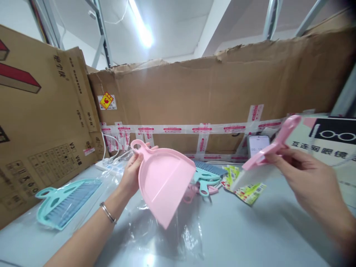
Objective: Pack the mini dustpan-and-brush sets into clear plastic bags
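My left hand (132, 168) grips a pink dustpan (167, 174) near its looped handle and holds it up over the table, its flat edge tilted down to the right. In my right hand (308, 178) is a pink hand brush (271, 150), its handle pointing up and its pale bristles facing down to the left. The two pieces are apart. Beneath the dustpan lies a clear plastic bag (178, 237) on the table. Behind the dustpan, partly hidden, are a teal brush (207, 176) with blue-grey bristles and some pink pieces (191, 193).
A bagged teal dustpan and brush set (69, 200) lies at the left. A green and yellow packet (246, 189) and an upright phone (258, 144) are near the brush. Cardboard boxes (178, 92) wall the back and left; a printed sign (328, 148) stands right. A power strip (107, 166) sits behind.
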Demonstrator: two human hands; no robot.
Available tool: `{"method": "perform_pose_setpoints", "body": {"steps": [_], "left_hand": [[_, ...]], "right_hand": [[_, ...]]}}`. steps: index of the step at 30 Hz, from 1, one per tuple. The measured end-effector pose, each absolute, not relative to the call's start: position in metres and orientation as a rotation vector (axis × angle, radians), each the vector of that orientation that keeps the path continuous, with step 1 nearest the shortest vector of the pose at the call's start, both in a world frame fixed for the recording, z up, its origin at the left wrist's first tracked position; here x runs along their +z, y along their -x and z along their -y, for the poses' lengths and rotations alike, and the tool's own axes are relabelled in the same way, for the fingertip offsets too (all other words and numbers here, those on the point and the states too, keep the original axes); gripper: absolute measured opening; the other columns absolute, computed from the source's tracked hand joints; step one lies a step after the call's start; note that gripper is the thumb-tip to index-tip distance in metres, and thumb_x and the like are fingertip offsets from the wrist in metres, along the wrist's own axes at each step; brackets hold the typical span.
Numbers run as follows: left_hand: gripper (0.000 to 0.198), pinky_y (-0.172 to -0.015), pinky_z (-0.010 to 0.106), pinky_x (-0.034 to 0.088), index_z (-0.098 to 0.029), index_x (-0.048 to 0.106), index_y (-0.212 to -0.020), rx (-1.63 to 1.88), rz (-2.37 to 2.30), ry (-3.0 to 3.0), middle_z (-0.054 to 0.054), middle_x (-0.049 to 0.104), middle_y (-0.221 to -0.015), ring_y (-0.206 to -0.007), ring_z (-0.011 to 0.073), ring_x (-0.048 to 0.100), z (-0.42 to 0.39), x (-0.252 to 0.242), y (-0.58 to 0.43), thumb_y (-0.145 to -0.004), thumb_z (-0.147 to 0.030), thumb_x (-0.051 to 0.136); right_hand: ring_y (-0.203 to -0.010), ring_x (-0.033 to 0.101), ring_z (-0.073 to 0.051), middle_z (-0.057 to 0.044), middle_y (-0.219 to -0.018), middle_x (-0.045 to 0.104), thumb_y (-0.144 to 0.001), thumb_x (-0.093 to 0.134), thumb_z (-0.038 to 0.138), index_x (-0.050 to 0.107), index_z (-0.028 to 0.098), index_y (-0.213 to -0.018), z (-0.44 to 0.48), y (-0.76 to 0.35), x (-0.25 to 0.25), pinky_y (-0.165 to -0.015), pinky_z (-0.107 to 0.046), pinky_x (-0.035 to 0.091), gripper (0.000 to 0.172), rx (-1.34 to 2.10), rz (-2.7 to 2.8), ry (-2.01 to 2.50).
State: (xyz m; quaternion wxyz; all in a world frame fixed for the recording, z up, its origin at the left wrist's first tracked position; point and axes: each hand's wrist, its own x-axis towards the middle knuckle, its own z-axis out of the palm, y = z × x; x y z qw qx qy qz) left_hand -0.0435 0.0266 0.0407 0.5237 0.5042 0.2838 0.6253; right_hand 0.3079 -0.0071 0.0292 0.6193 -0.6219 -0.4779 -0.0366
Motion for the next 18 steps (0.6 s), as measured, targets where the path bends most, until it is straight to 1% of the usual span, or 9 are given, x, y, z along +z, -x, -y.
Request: {"method": "perform_pose_setpoints", "body": {"steps": [3, 5, 8, 14, 18], "left_hand": [[0.055, -0.081, 0.035, 0.051, -0.017, 0.05, -0.127, 1.274, -0.705, -1.216, 0.014, 0.062, -0.119, -0.101, 0.0281, 0.062, -0.025, 0.033, 0.042, -0.077, -0.036, 0.063], [0.054, -0.079, 0.035, 0.051, -0.016, 0.051, -0.127, 1.154, -0.716, -1.223, 0.014, 0.064, -0.115, -0.097, 0.0277, 0.064, -0.024, 0.027, 0.041, -0.077, -0.033, 0.064], [0.052, -0.078, 0.035, 0.05, -0.016, 0.053, -0.125, 1.045, -0.688, -1.228, 0.014, 0.066, -0.111, -0.094, 0.0271, 0.065, -0.026, 0.019, 0.041, -0.077, -0.032, 0.063], [0.048, -0.079, 0.035, 0.049, -0.014, 0.056, -0.121, 1.029, -0.636, -1.255, 0.015, 0.067, -0.109, -0.095, 0.027, 0.064, -0.03, 0.014, 0.043, -0.078, -0.034, 0.062], [0.045, -0.079, 0.035, 0.048, -0.016, 0.058, -0.118, 1.026, -0.646, -1.234, 0.014, 0.067, -0.11, -0.093, 0.0258, 0.064, -0.031, 0.013, 0.042, -0.077, -0.034, 0.064]], "right_hand": [[-0.058, 0.041, -0.014, 0.001, -0.065, 0.044, -0.06, 0.058, 0.059, 0.067, 0.019, -0.078, 0.0, -0.315, 0.024, -0.056, -0.031, 0.034, 0.045, -0.098, 1.066, 1.493], [-0.061, 0.044, -0.016, -0.001, -0.069, 0.047, -0.058, 0.055, 0.061, 0.067, 0.018, -0.073, -0.003, -0.314, 0.021, -0.06, -0.032, 0.035, 0.047, -0.166, 1.128, 1.518], [-0.063, 0.046, -0.017, -0.003, -0.072, 0.05, -0.058, 0.052, 0.063, 0.067, 0.018, -0.07, -0.006, -0.309, 0.016, -0.061, -0.033, 0.036, 0.049, -0.153, 1.207, 1.543], [-0.064, 0.048, -0.018, -0.004, -0.074, 0.053, -0.056, 0.054, 0.06, 0.065, 0.019, -0.066, -0.007, -0.305, 0.012, -0.06, -0.032, 0.037, 0.043, -0.053, 1.248, 1.543], [-0.063, 0.048, -0.018, -0.003, -0.074, 0.055, -0.057, 0.055, 0.055, 0.062, 0.02, -0.065, -0.009, -0.306, 0.01, -0.06, -0.032, 0.038, 0.037, -0.047, 1.255, 1.533]]}}
